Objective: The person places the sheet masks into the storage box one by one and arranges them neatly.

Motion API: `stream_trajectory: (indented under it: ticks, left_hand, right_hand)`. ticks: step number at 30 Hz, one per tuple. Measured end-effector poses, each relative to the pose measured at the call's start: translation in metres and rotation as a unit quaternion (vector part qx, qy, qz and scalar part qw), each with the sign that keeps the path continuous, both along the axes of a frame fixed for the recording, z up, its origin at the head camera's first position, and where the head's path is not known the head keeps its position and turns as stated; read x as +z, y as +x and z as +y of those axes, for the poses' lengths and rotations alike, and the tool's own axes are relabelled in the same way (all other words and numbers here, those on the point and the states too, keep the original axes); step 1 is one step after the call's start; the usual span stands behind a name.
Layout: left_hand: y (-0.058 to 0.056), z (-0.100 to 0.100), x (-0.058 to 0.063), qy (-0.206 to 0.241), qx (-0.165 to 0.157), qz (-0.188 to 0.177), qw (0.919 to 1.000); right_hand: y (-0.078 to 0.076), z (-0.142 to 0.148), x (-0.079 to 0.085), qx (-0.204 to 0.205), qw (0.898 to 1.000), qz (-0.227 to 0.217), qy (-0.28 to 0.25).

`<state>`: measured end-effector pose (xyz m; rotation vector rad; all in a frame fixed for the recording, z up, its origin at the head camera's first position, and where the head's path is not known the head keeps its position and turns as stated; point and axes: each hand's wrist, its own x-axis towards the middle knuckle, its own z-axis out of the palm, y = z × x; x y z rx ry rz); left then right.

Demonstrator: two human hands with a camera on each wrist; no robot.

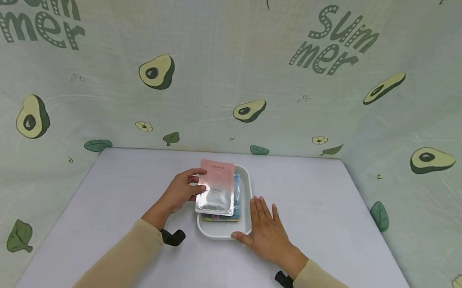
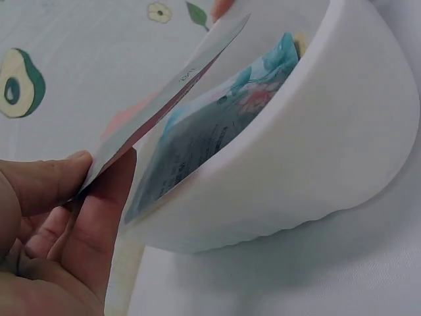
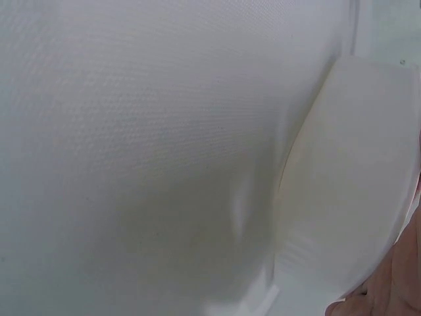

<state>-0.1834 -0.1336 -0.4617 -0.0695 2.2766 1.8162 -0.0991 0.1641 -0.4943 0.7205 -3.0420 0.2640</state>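
A pink and silver sheet mask packet point(image 1: 216, 186) is pinched along its left edge by my left hand point(image 1: 179, 189), thumb on top and fingers beneath. It hangs tilted over a white tray point(image 1: 247, 181). Inside that tray lies a blue flowered packet point(image 2: 204, 135), partly covered by the pink one in the head view. A yellowish edge shows under the blue packet. My right hand point(image 1: 266, 232) rests at the tray's right rim, fingers straight and thumb stretched along the near corner. In the right wrist view only part of the hand point(image 3: 395, 276) appears beside the tray's outer wall.
The tray stands on a white table point(image 1: 316, 205), near its middle. Behind and at both sides hangs a pale cloth point(image 1: 207, 33) printed with avocados and lettering. A black wrist strap mount point(image 1: 173, 237) sticks out from the left wrist, another point(image 1: 284, 280) from the right.
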Motion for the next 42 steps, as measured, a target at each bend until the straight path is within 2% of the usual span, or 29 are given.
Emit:
stream_trajectory:
  ticks: [7,16,20,24,27,30,33,38,42]
  left_hand:
    - [0.002,0.015,-0.001,-0.018,0.003,-0.009,0.9998]
    - [0.007,0.029,0.007,-0.12,0.008,-0.015,0.9926]
    - [0.009,0.034,0.013,-0.189,-0.013,0.008,0.9819]
    - [0.011,0.039,0.019,-0.257,-0.036,0.026,0.9655]
    - [0.014,0.042,0.023,-0.285,-0.049,0.027,0.9568]
    - [0.018,0.045,0.028,-0.297,-0.055,0.026,0.9531]
    - [0.023,0.047,0.033,-0.316,-0.052,0.038,0.9467]
    - [0.031,0.04,0.039,-0.353,-0.023,0.091,0.9309]
    - [0.045,0.02,0.031,-0.342,0.002,0.106,0.9337]
  right_hand:
    - [0.001,0.0,0.001,-0.003,1.0,-0.009,-0.001]
    - [0.002,0.001,0.001,-0.005,1.0,-0.01,-0.003]
    - [0.002,0.001,0.001,-0.004,1.0,-0.004,-0.003]
    - [0.0,0.001,-0.001,-0.001,1.0,0.0,-0.002]
    - [0.0,0.0,-0.002,0.001,1.0,0.0,-0.003]
    - [-0.001,-0.001,-0.002,0.004,1.0,0.0,-0.005]
    - [-0.001,-0.002,-0.001,0.008,1.0,0.003,-0.007]
    - [-0.002,-0.004,-0.002,0.013,1.0,0.016,-0.011]
    - [0.0,-0.003,-0.004,0.012,1.0,0.016,-0.017]
